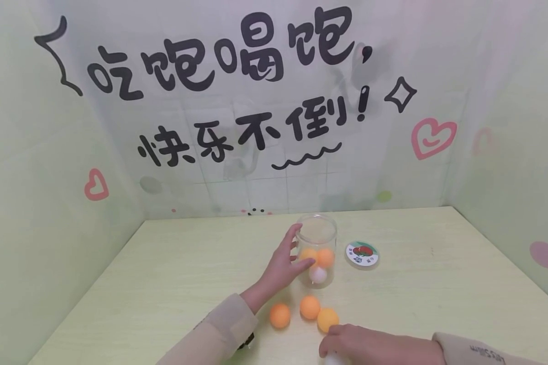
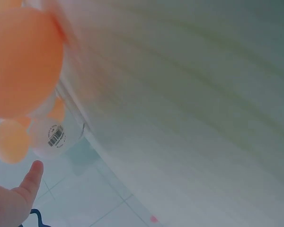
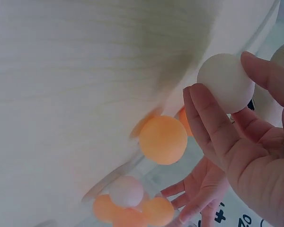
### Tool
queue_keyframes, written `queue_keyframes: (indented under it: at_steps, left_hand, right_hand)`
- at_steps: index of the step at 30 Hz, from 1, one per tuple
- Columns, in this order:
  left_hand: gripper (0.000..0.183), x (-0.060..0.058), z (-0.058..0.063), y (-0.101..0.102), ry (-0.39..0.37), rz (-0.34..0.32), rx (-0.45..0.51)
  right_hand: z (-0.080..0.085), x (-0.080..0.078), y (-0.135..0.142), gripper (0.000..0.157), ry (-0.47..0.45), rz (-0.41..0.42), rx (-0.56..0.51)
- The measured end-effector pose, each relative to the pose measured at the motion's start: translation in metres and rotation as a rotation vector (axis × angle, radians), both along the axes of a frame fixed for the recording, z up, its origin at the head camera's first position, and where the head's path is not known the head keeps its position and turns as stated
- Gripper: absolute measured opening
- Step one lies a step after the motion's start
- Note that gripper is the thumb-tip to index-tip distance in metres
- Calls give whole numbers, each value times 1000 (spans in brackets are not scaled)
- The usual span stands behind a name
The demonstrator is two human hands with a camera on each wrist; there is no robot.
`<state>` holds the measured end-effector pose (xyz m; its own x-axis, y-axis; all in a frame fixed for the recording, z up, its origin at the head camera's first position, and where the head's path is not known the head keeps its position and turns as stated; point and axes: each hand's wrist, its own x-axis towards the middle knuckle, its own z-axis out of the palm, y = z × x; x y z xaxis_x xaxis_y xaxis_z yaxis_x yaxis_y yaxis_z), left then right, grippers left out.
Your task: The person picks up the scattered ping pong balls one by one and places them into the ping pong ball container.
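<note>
My left hand [image 1: 279, 266] holds a clear jar [image 1: 317, 233] from its left side, thumb across the front, other fingers along the side and rim. Several ping-pong balls lie inside the upright jar: orange ones [image 1: 326, 257] and a white one [image 1: 318, 275]. At the table's near side, my right hand [image 1: 376, 344] pinches a white ping-pong ball [image 3: 226, 82] between thumb and fingers. Just beyond that hand is a yellow-orange ball [image 1: 328, 319], with an orange ball [image 1: 310, 307] beside it and another orange ball [image 1: 280, 315] further left.
Right of the jar lies a flat round disc [image 1: 363, 254] with a red and green picture. The pale wooden table [image 1: 438, 294] is bordered by a printed curtain [image 1: 274, 192] at the back and sides. A dark object [image 1: 246, 342] shows beside the left sleeve.
</note>
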<state>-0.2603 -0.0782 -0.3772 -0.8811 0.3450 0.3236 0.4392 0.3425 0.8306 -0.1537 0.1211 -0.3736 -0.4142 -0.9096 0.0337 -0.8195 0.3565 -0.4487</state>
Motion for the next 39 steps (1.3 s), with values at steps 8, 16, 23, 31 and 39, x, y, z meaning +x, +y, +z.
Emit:
queue_keyframes:
  at_steps: [8, 16, 23, 31, 39]
  left_hand:
    - [76, 0, -1, 0, -10, 6, -9]
    - [75, -1, -1, 0, 0, 4, -17]
    - [75, -1, -1, 0, -3, 3, -17]
    - [75, -1, -1, 0, -9, 1, -16]
    - [74, -1, -1, -1, -13, -8, 2]
  right_hand:
    - [12, 1, 4, 28, 17, -62, -3]
    - [26, -4, -4, 33, 44, -120, 53]
    - [40, -9, -6, 32, 44, -170, 69]
    - [58, -16, -5, 31, 2, -211, 67]
    - [75, -23, -3, 31, 21, -222, 45]
